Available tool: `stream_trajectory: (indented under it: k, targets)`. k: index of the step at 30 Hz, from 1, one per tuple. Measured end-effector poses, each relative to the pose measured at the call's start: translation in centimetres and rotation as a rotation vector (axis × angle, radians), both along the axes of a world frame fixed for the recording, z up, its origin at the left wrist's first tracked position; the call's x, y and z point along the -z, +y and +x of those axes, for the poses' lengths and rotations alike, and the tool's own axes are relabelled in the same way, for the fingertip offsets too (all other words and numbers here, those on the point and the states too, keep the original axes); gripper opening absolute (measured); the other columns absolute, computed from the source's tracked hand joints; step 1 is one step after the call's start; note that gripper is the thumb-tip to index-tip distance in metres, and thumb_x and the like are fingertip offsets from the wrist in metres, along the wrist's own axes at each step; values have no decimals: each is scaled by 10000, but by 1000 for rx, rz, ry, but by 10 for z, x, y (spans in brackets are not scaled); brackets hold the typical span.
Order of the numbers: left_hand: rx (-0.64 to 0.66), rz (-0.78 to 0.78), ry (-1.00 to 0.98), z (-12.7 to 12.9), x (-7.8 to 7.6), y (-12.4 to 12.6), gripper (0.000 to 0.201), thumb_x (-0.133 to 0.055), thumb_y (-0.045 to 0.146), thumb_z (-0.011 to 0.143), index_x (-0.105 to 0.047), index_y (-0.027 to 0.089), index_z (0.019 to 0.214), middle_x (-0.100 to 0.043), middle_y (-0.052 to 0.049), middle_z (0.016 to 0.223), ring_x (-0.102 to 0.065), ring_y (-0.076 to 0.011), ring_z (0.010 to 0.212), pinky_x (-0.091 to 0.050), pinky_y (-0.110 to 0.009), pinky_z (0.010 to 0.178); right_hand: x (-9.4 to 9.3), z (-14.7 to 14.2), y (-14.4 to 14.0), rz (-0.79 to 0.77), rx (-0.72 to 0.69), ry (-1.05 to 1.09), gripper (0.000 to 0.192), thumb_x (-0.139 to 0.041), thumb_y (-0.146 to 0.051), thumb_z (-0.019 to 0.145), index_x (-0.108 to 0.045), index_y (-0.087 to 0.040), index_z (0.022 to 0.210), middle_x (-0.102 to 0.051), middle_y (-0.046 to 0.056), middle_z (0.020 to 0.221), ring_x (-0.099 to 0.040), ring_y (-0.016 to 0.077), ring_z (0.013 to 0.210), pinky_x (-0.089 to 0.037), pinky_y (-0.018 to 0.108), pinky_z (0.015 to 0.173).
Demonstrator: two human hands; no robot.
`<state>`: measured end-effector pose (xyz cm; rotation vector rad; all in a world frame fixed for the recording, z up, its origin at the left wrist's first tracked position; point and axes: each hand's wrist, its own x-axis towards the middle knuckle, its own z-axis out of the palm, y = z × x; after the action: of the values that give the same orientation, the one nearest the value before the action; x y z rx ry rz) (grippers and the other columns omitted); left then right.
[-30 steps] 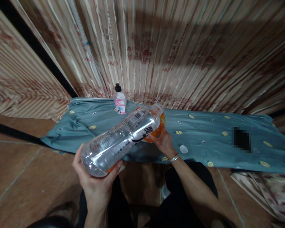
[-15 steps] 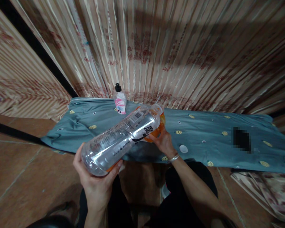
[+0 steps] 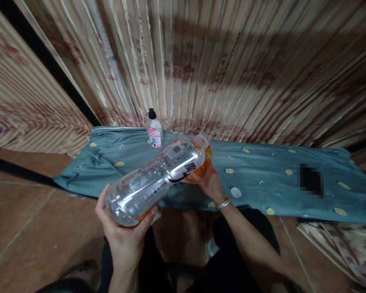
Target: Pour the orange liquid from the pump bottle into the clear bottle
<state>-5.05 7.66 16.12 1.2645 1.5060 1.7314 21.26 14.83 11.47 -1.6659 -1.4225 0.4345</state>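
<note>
A large clear plastic bottle (image 3: 152,179) with black print and a barcode is held tilted, its neck up and to the right. My left hand (image 3: 125,228) is closed around its base. Close behind the neck is an orange, partly see-through container (image 3: 208,162), mostly hidden by the bottle. My right hand (image 3: 212,185), with a silver bracelet at the wrist, is closed on this container, thumb near the bottle's shoulder. Whether neck and container touch, I cannot tell. Beyond them stands a clear bottle with a black cap and pink label (image 3: 154,132).
A teal patterned cloth (image 3: 262,162) covers the low surface before me. On it lie a white round disc (image 3: 236,192) and a dark, blurred-out object (image 3: 311,180) at the right. Striped curtains (image 3: 201,61) hang behind. A black pole (image 3: 49,65) slants down at the left.
Almost nothing differs. The view has shifted very slightly, and both hands keep the same hold on the clear bottle and the orange container.
</note>
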Motion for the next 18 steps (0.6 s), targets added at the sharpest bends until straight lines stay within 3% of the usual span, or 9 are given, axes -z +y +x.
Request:
stream_trajectory:
  k: [5,11,15,18]
  targets:
    - [-16,-13,24,-2,2,2,1184,-1039,323,498,-458,204,1523,-545,-167,1500,-591,-335,1335,-440,-500,1197,2,0,2,31,9,-1,759,-787,-492,808,-548,-142,1438,-766,207,1309,-762,351,1182,-622,486,1011]
    - [-9,-4,34,-4,5,4,1166,-1037,324,507,-460,197,1512,-551,-171,1499,-599,-326,1322,-478,-456,1148,4,-1,1,56,3,4,699,-787,-480,826,-570,-198,1428,-779,183,1294,-765,358,1182,-616,560,1023]
    - [-19,20,49,0,-4,4,1134,-1032,323,498,-477,186,1477,-578,-158,1441,-618,-315,1277,-497,-434,1112,6,0,2,39,2,-9,704,-784,-500,830,-559,-244,1446,-776,151,1317,-761,349,1202,-607,566,1041]
    - [-46,21,16,8,-15,4,1063,-1017,325,495,-510,187,1419,-598,-134,1375,-628,-309,1234,-488,-448,1118,8,2,4,31,2,-22,773,-799,-528,812,-549,-187,1459,-774,186,1305,-766,362,1188,-615,554,1022]
